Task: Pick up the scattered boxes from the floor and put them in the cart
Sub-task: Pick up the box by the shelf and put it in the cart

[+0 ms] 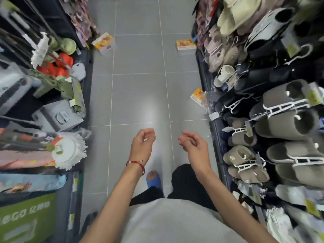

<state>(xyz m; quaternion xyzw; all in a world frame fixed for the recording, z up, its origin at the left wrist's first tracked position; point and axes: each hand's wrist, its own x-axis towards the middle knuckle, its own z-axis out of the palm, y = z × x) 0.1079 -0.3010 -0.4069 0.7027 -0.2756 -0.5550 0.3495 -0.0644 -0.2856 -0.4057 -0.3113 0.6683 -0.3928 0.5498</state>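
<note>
Hovering hands (142, 144) (194, 146), loosely curled, slightly apart.

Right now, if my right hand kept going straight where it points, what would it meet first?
Nothing close: the right hand aims forward-left over bare floor, roughly toward the far-left box, though depth is unclear.

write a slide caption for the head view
Left hand and right hand empty above the aisle floor; three boxes lie scattered ahead.

Three boxes show: upper-left box (103, 43), upper-right box (185, 45), mid-right box (198, 96). Two hands: left hand (142, 142), right hand (194, 144). One blue shoe (154, 179).
</note>
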